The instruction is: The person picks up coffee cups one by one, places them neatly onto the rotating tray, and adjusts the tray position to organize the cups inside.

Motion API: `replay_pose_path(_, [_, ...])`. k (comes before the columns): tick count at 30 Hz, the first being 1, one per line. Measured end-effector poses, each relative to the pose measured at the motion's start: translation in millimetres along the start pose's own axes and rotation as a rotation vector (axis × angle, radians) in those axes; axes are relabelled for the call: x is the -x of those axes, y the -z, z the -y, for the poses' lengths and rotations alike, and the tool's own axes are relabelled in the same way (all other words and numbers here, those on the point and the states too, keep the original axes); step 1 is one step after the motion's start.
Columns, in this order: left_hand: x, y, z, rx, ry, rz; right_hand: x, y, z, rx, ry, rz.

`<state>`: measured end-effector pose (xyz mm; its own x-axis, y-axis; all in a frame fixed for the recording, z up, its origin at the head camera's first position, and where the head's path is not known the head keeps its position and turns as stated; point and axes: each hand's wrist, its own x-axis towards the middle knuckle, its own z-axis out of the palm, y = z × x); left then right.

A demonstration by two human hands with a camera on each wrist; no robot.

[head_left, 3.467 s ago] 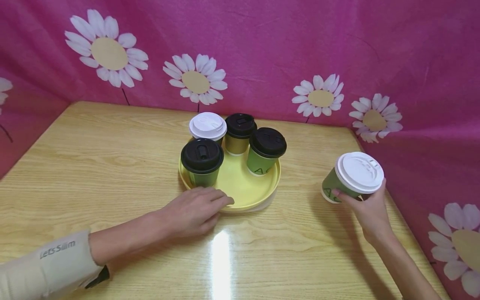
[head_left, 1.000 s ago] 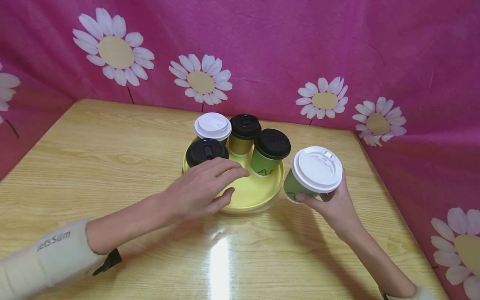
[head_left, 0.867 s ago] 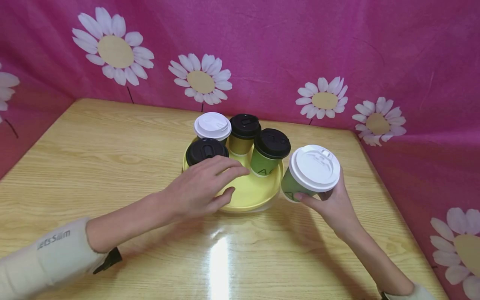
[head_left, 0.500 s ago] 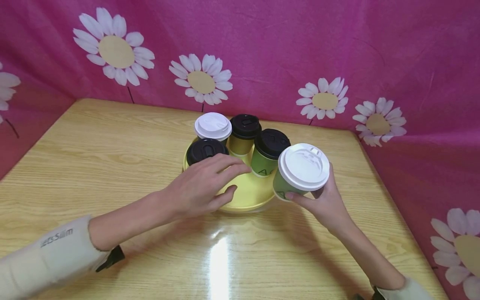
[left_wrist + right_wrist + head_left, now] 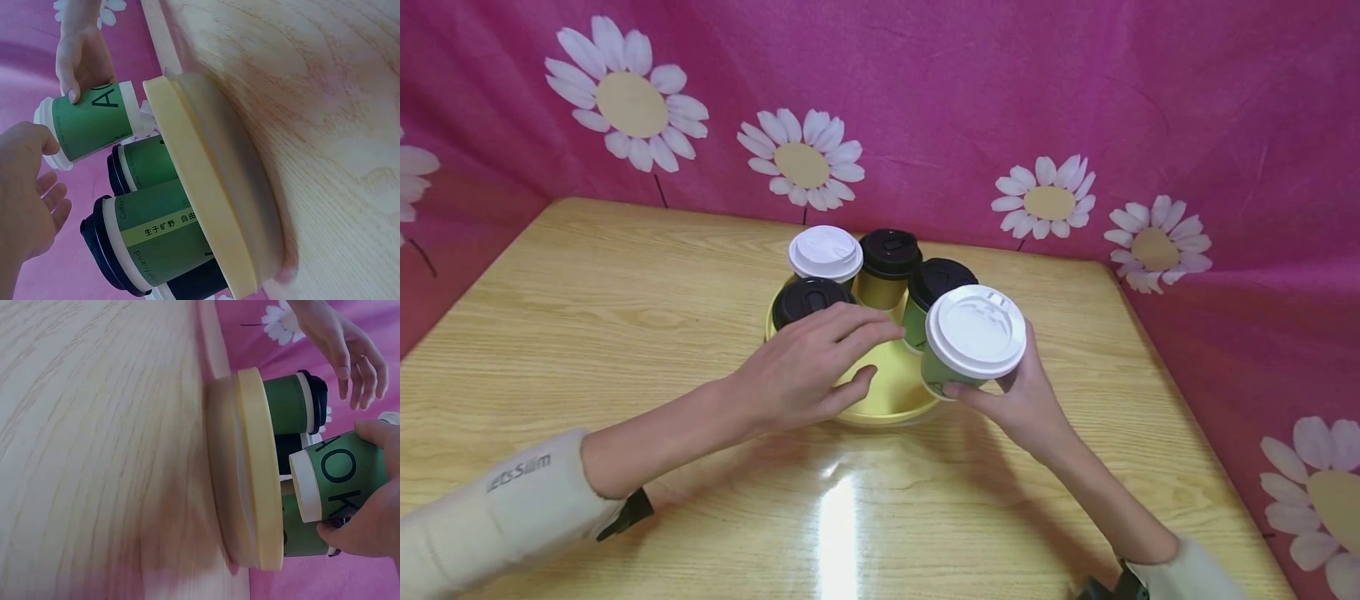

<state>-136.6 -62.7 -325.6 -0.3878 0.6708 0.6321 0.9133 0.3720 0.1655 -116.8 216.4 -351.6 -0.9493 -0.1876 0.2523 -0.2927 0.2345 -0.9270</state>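
My right hand (image 5: 1028, 408) grips a green paper coffee cup (image 5: 976, 333) with a white lid, thumb on its near side. The cup is tilted, its base just above the right part of a round yellow tray (image 5: 887, 390). Fingers spread and holding nothing, my left hand (image 5: 816, 367) hovers over the tray's front left. Behind it, partly hidden, stands a green cup with a black lid (image 5: 809, 300). Also on the tray are a white-lidded cup (image 5: 824, 252), a brown cup with a black lid (image 5: 883, 292) and another black-lidded green cup (image 5: 916, 323), partly covered by the held one.
The tray sits on a wood-grain table (image 5: 647, 333), raised on a pale base (image 5: 231, 169). A pink cloth with daisies (image 5: 925, 100) hangs behind and along the table's sides. Light reflects off the table in front of the tray.
My right hand has carried the white-lidded cup left from the table's right side to above the tray. My left hand has lifted from the tray's front rim and moved slightly inward.
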Motion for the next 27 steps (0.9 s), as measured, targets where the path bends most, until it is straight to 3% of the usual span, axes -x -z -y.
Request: replay_pose_path(27, [-11.1, -6.8, -0.9, -0.018, -0.033, -0.020, -13, -18, -5, -0.013, -0.025, 0.085])
